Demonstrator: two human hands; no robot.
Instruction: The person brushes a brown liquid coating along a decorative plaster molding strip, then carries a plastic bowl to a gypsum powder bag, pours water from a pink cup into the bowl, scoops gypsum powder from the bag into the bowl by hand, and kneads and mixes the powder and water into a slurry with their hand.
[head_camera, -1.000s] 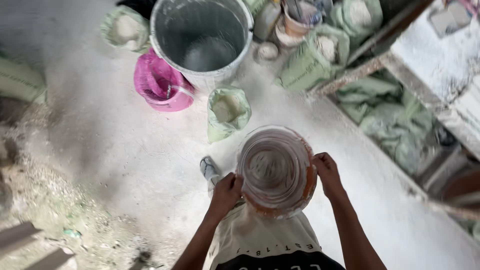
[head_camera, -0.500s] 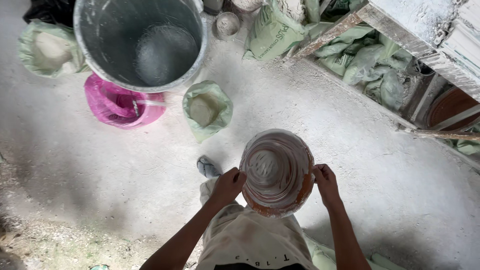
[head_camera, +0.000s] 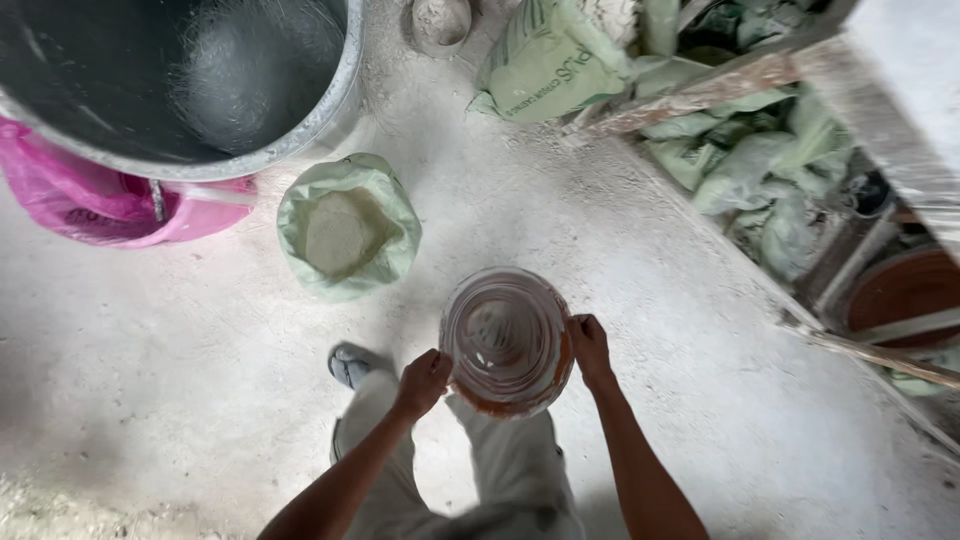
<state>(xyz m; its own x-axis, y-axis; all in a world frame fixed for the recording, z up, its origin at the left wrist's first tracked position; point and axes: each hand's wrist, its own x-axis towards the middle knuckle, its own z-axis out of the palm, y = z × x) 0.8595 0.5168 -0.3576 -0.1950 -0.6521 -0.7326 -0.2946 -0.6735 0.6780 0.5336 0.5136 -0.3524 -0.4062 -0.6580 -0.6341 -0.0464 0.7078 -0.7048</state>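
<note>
Between your two hands sits a round orange bucket with a whitish, streaky inside — you hold it up in front of your legs. Your left hand is curled tight on the rim at its left side. Your right hand grips the rim on the other side, fingers pressed against the wall. Just past the bucket, up and left — an open green sack of pale powder stands on the dusty floor. Farther that way are a big grey tub and a pink bag.

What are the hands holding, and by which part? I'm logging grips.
Left hand and right hand hold a round orange-rimmed bucket by opposite sides of its rim.
</note>
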